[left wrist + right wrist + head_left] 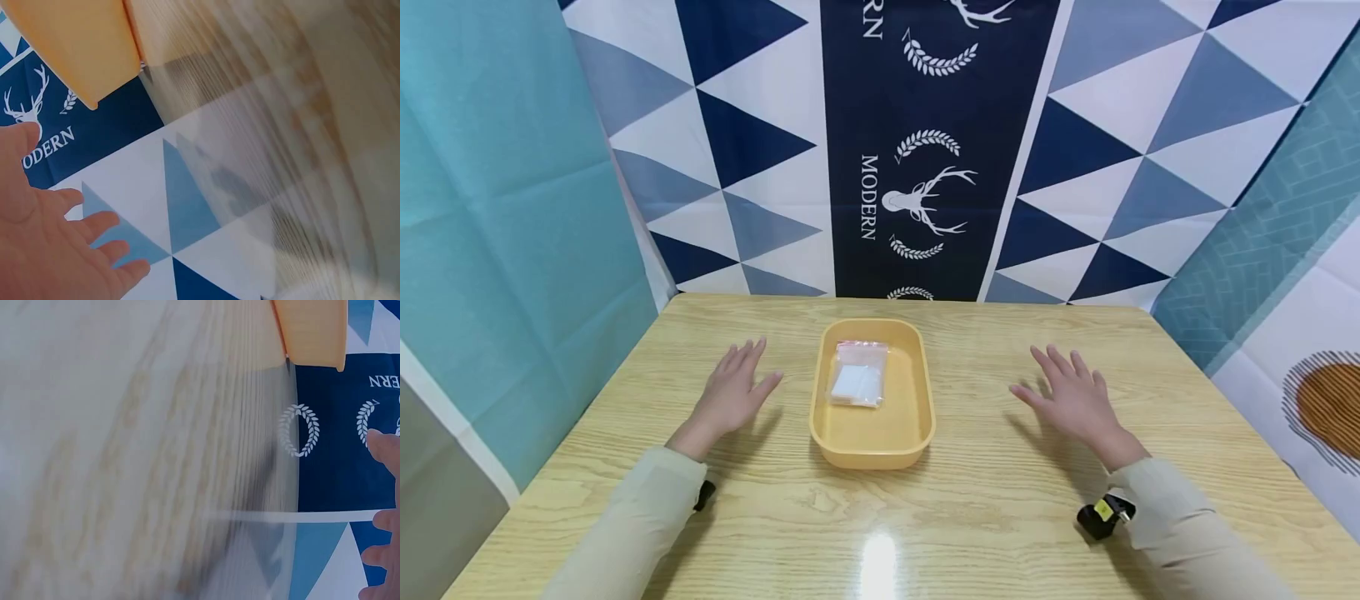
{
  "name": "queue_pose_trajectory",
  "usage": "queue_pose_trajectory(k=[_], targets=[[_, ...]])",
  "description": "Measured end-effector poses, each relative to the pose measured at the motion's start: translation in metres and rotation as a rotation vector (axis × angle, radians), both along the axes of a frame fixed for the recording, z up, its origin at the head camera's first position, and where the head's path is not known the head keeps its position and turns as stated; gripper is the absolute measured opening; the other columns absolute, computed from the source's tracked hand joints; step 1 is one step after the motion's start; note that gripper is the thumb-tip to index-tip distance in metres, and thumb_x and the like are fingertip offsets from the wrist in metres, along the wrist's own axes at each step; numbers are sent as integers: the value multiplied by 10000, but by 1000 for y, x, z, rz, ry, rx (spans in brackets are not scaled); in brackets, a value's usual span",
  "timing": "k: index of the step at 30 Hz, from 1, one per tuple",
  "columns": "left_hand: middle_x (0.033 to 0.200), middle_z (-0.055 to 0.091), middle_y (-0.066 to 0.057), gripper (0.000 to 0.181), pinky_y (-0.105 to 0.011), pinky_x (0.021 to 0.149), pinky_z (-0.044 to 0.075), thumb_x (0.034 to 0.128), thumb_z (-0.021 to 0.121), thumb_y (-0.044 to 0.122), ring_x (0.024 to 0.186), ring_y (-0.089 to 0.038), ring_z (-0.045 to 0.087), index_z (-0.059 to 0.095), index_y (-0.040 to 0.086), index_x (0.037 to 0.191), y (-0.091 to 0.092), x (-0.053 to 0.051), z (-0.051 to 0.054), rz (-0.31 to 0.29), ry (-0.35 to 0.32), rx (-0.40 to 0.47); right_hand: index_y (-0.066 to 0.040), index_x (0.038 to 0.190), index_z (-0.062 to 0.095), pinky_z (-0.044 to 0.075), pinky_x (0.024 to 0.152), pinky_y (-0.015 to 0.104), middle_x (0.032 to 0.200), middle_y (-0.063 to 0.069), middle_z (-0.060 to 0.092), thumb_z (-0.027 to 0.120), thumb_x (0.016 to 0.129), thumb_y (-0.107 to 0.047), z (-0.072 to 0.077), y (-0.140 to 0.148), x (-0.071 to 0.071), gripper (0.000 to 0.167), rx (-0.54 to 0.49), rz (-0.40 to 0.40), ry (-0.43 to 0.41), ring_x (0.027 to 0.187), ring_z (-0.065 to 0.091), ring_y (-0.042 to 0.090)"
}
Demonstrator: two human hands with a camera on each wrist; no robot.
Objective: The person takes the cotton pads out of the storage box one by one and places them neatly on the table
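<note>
A yellow plastic tray (pixel 906 425) stands on the table between the two hands. In its left part lies a clear zip bag (pixel 860 375) with something white and flat inside; what that is I cannot tell. My left hand (pixel 730 398) hovers left of the tray, fingers spread, holding nothing. To the right of the tray, and farther from it, my right hand (pixel 1071 404) is held over the table with its fingers apart and nothing in it. Both wrist views show the tray's outer wall (pixel 81 50), apart from the fingers.
The wooden table (pixel 970 533) reaches back to a patterned curtain (pixel 760 150) with triangles and deer prints. Teal cloth (pixel 512 208) hangs at the left side, and another patterned cloth (pixel 1300 275) at the right. A small black device (pixel 1101 517) sits at the right wrist.
</note>
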State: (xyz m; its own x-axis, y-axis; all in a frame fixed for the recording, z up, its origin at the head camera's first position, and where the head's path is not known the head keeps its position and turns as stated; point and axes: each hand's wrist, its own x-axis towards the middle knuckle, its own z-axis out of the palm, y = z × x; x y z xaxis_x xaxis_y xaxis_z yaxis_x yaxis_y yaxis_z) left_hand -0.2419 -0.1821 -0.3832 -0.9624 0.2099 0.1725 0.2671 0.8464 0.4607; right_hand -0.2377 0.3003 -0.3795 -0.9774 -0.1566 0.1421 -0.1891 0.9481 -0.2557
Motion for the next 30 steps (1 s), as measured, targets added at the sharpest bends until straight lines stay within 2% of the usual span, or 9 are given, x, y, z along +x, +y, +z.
queue_pose_trajectory(k=[4, 8, 10, 14, 21, 26, 30], targets=[[1495, 158, -252, 679, -628, 1069, 76, 984, 383, 428, 1362, -442, 32, 152, 36, 1487, 2, -2, 0, -22, -32, 109, -63, 1485, 196, 32, 978, 733, 1495, 258, 150, 428, 884, -627, 0, -4, -2, 856, -36, 4, 1, 1327, 34, 516], [1506, 158, -219, 664, -661, 1047, 89, 986, 385, 420, 1363, -440, 22, 134, 81, 1499, 6, -2, 1, -59, -92, 222, -57, 1478, 216, 62, 982, 726, 1496, 244, 167, 454, 887, -602, -1, -9, -6, 840, -76, 7, 22, 1331, 61, 506], [1510, 156, -210, 663, -675, 1033, 110, 987, 384, 420, 1359, -446, 46, 122, 94, 1502, 9, -2, 2, -78, -114, 259, -53, 1474, 229, 81, 981, 725, 1494, 240, 181, 477, 889, -580, -1, -13, -8, 826, -97, 13, 39, 1329, 79, 506], [1510, 144, -214, 696, -627, 1054, 155, 981, 373, 454, 1357, -423, 123, 93, 87, 1502, 14, -3, 2, -114, -139, 324, -36, 1464, 251, 115, 977, 721, 1483, 247, 209, 500, 887, -560, 0, -20, -10, 819, -125, 28, 62, 1317, 115, 518], [1506, 147, -225, 712, -590, 1057, 207, 976, 379, 464, 1349, -422, 164, 47, 127, 1509, 24, -6, 4, -120, -223, 443, -35, 1464, 247, 135, 979, 718, 1486, 241, 207, 506, 885, -561, -1, -27, -15, 824, -158, 36, 64, 1316, 136, 511], [1493, 172, -244, 686, -547, 1056, 258, 987, 417, 381, 1345, -421, 184, 59, 112, 1507, 29, -9, 2, -124, -272, 542, -33, 1464, 240, 130, 993, 710, 1493, 233, 197, 510, 882, -561, -1, -35, -19, 831, -212, 31, 48, 1332, 127, 485], [1478, 199, -258, 654, -557, 1016, 326, 991, 437, 292, 1329, -423, 232, 79, 110, 1506, 34, -11, 0, -128, -320, 644, -35, 1466, 239, 134, 1022, 680, 1497, 218, 201, 511, 883, -560, -1, -42, -20, 831, -250, 26, 45, 1344, 127, 459]])
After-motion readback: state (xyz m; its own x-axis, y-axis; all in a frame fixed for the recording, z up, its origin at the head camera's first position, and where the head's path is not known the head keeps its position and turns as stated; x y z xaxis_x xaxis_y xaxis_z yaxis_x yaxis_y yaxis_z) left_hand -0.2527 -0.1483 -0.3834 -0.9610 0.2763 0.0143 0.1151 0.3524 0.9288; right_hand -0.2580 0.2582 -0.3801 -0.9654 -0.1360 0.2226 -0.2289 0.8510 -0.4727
